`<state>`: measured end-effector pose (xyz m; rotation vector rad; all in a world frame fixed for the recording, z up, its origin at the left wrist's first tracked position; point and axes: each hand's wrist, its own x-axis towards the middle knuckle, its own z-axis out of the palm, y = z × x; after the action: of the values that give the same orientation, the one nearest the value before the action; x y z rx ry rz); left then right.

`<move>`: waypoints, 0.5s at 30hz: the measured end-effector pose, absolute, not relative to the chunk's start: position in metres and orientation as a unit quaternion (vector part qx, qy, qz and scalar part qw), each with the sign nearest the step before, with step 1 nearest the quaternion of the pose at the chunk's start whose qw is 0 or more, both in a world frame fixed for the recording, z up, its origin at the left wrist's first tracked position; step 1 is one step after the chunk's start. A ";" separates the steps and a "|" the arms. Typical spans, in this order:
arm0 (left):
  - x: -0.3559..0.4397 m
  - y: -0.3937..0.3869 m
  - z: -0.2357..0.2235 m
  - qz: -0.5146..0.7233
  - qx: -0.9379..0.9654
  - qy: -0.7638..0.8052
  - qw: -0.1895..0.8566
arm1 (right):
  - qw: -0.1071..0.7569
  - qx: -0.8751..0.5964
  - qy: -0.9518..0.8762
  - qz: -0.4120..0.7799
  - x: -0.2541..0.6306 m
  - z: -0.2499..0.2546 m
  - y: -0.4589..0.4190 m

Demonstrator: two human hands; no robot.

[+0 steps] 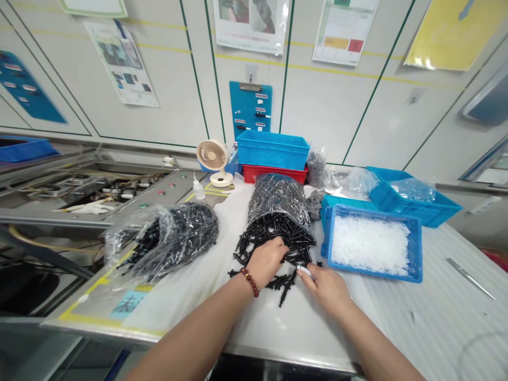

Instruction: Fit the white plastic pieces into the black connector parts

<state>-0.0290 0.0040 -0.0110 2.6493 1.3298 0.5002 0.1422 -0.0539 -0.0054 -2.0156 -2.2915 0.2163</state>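
My left hand [268, 260], with a beaded bracelet at the wrist, reaches into a pile of slim black rod-shaped parts [293, 238]. Its fingers curl together, and what lies between them is hidden. Just right of it, my right hand [326, 286] has its fingers drawn together in a pinch. A small white piece [305, 271] shows at these fingertips; whether it is held or worn on a finger I cannot tell. The upper end of a black rod-shaped part [287, 289] meets the right fingertips. Behind the pile, its clear plastic bag [278, 193] lies with its mouth towards me.
On the left lies another bag of black parts [190, 233]. A blue tray [415, 248] of small white pieces stands at right, with tweezers [470, 278] beyond it. Behind are a fan [212, 156], a small bottle [198, 189] and stacked blue [273, 151] and red bins [254, 173].
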 end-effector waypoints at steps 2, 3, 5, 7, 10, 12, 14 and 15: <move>-0.031 0.004 -0.009 0.255 0.856 0.435 0.115 | 0.043 -0.656 -0.750 0.073 0.143 -0.006 -0.054; -0.032 0.003 -0.007 0.299 0.842 0.425 0.141 | 0.045 -0.655 -0.750 0.074 0.143 -0.006 -0.054; -0.034 0.000 -0.002 0.368 0.817 0.400 0.193 | 0.050 -0.655 -0.750 0.077 0.143 -0.007 -0.054; -0.035 -0.003 0.003 0.406 0.793 0.386 0.239 | 0.056 -0.657 -0.747 0.081 0.144 -0.008 -0.054; -0.037 -0.006 0.009 0.426 0.765 0.384 0.293 | 0.069 -0.664 -0.740 0.086 0.145 -0.007 -0.054; -0.037 -0.006 0.012 0.424 0.755 0.388 0.316 | 0.085 -0.667 -0.734 0.092 0.146 -0.006 -0.054; -0.037 -0.005 0.012 0.411 0.754 0.393 0.330 | 0.103 -0.668 -0.730 0.101 0.147 -0.005 -0.054; -0.037 -0.005 0.012 0.399 0.756 0.394 0.337 | 0.112 -0.668 -0.728 0.105 0.147 -0.004 -0.054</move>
<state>-0.0371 -0.0050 0.0118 1.9710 1.0274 1.0389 0.1474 -0.0541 -0.0042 -1.9606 -2.1377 0.3081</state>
